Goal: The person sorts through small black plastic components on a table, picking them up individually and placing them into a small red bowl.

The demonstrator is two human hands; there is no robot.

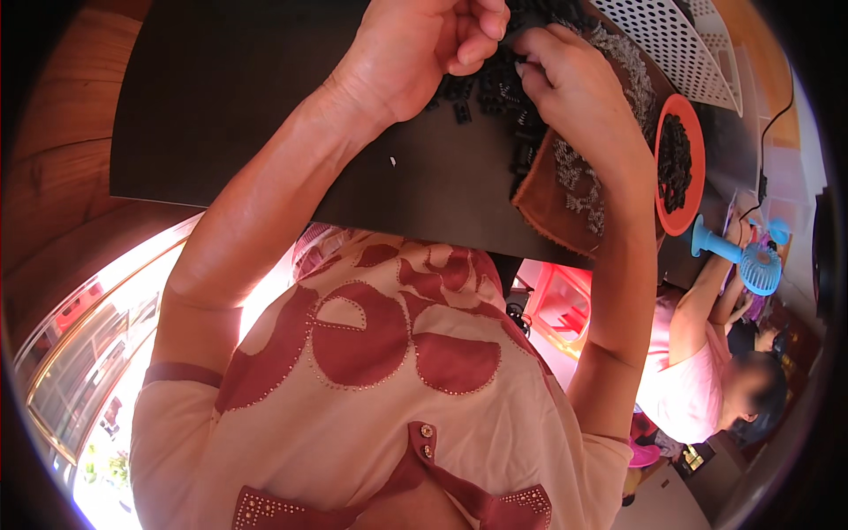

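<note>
My left hand (pixel 408 55) is at the upper edge of the view, its fingers curled in; whatever they hold, if anything, is hidden. Just to its right, my right hand (pixel 587 97) pinches with thumb and forefinger over a heap of small black parts (pixel 499 93); what lies between the fingertips is too small to make out. Beneath my right wrist, a brown cloth (pixel 549 199) carries many tiny silvery pieces (pixel 579 181), perhaps springs. The dark table (pixel 265 71) lies under both hands.
An orange bowl (pixel 698 132) of small black pieces (pixel 674 163) stands right of my right forearm. Behind it is a white perforated basket (pixel 676 49). A blue fan (pixel 760 268) and another person in pink (pixel 689 389) are farther right. A white scrap (pixel 393 162) lies on the table.
</note>
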